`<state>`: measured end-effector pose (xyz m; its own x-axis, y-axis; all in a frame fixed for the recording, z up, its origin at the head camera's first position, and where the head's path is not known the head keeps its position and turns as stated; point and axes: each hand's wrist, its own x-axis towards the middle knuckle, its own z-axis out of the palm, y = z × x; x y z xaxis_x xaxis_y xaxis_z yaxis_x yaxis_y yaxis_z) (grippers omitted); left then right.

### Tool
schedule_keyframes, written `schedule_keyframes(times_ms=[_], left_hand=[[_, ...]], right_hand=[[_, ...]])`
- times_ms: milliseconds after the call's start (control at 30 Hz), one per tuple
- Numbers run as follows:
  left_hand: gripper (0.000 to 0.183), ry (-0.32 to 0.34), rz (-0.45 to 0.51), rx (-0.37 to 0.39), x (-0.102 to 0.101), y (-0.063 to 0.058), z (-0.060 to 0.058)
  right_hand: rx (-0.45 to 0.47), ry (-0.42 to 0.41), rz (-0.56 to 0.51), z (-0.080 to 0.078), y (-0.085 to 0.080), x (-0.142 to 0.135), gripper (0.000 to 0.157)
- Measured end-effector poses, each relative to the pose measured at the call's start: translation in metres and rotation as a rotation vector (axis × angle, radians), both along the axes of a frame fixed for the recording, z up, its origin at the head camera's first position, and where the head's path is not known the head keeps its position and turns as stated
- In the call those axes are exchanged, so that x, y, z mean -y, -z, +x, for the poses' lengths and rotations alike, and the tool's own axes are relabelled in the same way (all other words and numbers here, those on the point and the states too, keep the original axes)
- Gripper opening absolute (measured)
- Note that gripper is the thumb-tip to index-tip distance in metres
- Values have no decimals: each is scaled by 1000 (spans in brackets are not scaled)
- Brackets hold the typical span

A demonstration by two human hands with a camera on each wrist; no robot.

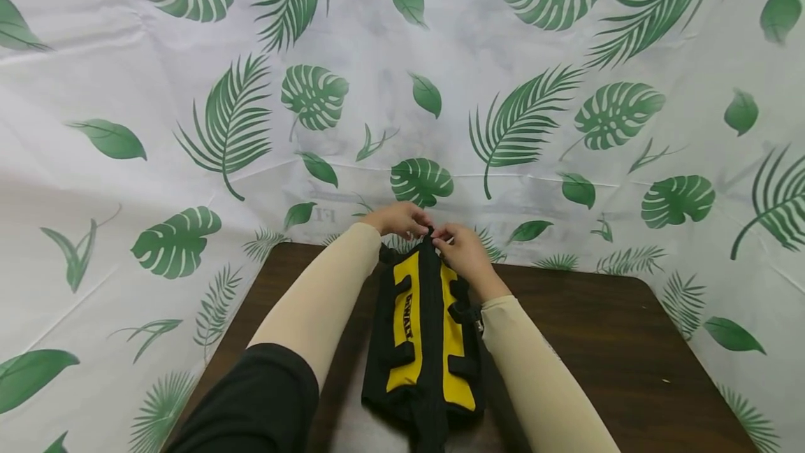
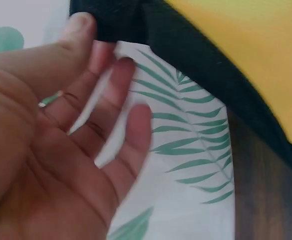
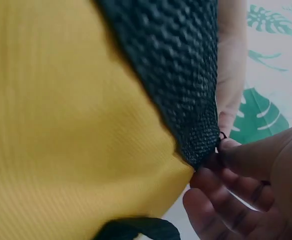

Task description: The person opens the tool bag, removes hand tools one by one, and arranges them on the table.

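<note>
A black and yellow tool bag (image 1: 405,362) with DEWALT lettering lies lengthwise in front of me, a black band running down its middle. My left hand (image 1: 400,218) is at the bag's far tip. There its thumb and index finger pinch the black end tab (image 2: 118,22), the other fingers spread loosely below. From the other side my right hand (image 1: 467,254) meets the same tip. In the right wrist view its thumb and fingers pinch the end of the black woven band (image 3: 180,90), beside a small dark loop (image 3: 222,135).
The bag rests on a dark brown wooden table (image 1: 591,341). Behind the table and along its sides hangs a white cloth with green leaf prints (image 1: 421,180). Black straps (image 1: 464,367) stand out from the bag's sides.
</note>
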<state>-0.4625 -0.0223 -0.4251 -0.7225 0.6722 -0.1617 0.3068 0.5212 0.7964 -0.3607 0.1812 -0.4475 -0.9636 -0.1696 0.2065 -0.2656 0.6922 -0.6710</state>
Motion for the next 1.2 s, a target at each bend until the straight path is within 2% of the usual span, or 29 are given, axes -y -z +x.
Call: schedule_keyframes(times_ms=[67, 167, 267, 433, 567, 767, 900, 1067, 1200], left_hand=[[24, 11, -65, -68, -1, -3, 0], [21, 31, -120, -125, -1, -7, -1], [23, 49, -132, -101, -1, -10, -1], [26, 41, -167, -37, -2, -10, -2], [25, 36, -183, -49, -3, -7, -2], [22, 9, -156, -31, -5, -4, 0], [19, -27, -123, -7, -10, -3, 8], [22, -10, -131, -6, -15, -4, 19], [22, -9, -147, -22, -16, -3, 21]], right_hand=[[-9, -1, -8, 1, 2, 1, 12], [-26, 0, 2, 2, 3, 2, 11], [-52, -4, 38, 6, 3, 3, 9], [-116, -41, 109, 19, 1, 3, 7], [-148, -67, 143, 33, 4, 1, 7], [-132, -89, 128, 56, 8, -2, 7], [-117, -97, 95, 74, 9, -6, 6], [-103, -114, 62, 99, 12, -7, 7], [-86, -154, 45, 118, 12, -9, 8]])
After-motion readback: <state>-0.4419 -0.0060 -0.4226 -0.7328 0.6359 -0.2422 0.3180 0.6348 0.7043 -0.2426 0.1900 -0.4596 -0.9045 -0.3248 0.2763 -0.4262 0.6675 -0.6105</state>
